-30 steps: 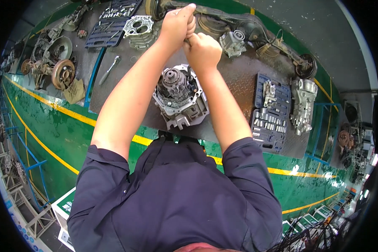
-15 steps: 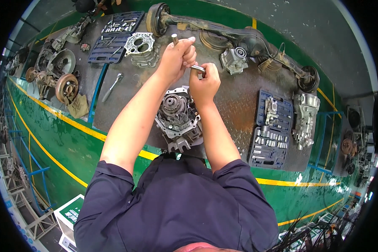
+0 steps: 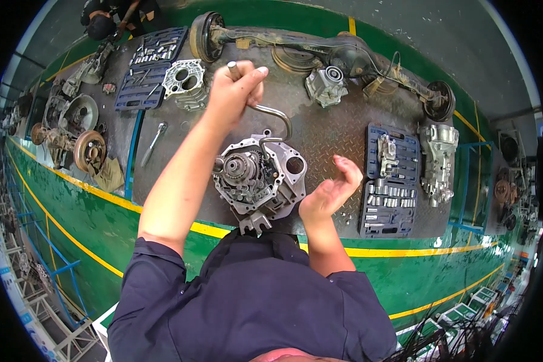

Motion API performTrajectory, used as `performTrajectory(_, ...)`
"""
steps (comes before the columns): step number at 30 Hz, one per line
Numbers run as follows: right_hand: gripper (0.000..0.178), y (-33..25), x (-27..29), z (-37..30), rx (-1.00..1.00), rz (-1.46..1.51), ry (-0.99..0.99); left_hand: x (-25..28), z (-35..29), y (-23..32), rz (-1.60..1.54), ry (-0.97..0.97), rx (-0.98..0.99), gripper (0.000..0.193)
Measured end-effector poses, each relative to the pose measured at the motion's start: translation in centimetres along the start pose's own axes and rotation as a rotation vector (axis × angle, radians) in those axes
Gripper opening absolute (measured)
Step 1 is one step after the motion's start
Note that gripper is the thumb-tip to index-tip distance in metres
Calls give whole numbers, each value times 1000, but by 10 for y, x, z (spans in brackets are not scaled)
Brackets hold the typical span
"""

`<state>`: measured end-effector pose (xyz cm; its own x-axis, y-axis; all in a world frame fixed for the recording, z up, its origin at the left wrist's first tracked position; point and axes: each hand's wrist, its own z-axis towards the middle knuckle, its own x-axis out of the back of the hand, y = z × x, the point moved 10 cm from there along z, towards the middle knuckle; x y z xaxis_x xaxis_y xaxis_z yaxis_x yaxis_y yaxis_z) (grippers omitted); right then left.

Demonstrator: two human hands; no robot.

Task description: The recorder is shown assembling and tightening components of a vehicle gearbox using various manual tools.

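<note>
Left hand point(image 3: 235, 90), upper centre, fist closed on top grip of crank-shaped speed wrench point(image 3: 271, 120) — lower end seated on gearbox housing point(image 3: 259, 178), mid-frame. Right hand point(image 3: 332, 190) open, empty, just right of housing. Step, by my reading: spinning fastener. Next likely needs right hand back on crank bend.

Gearbox housing point(image 3: 260, 178) at near centre of workbench point(image 3: 332, 130). Crank-shaped speed wrench point(image 3: 270, 120) rising from it, gripped above by left hand point(image 3: 235, 90). Right hand point(image 3: 332, 192) just right of housing. Socket set tray point(image 3: 391, 181) farther right. Axle assembly point(image 3: 326, 51) along far edge. Second socket tray point(image 3: 152, 66) far left.
</note>
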<state>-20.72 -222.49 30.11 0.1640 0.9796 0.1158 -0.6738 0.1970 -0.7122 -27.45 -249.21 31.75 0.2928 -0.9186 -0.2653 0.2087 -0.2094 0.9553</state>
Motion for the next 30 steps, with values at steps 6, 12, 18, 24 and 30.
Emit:
performTrajectory(6, 51, -4, 7, -11, 48, -169, -93, -9, 2, 13, -282, -74, 107, 49)
performTrajectory(12, 67, -39, -11, 2, 340, -151, -4, 16, -12, 21, -243, 112, 57, 49)
performTrajectory(18, 69, 37, -142, 54, 70, -172, -50, 14, -32, 23, -238, 108, -6, 49)
performTrajectory(24, 71, 36, -70, 49, -93, 115, 139, 26, -40, 26, -221, 141, -6, 49)
performTrajectory(30, 58, 72, -208, 75, -230, 365, -117, -4, -48, 29, -131, 128, -40, 48)
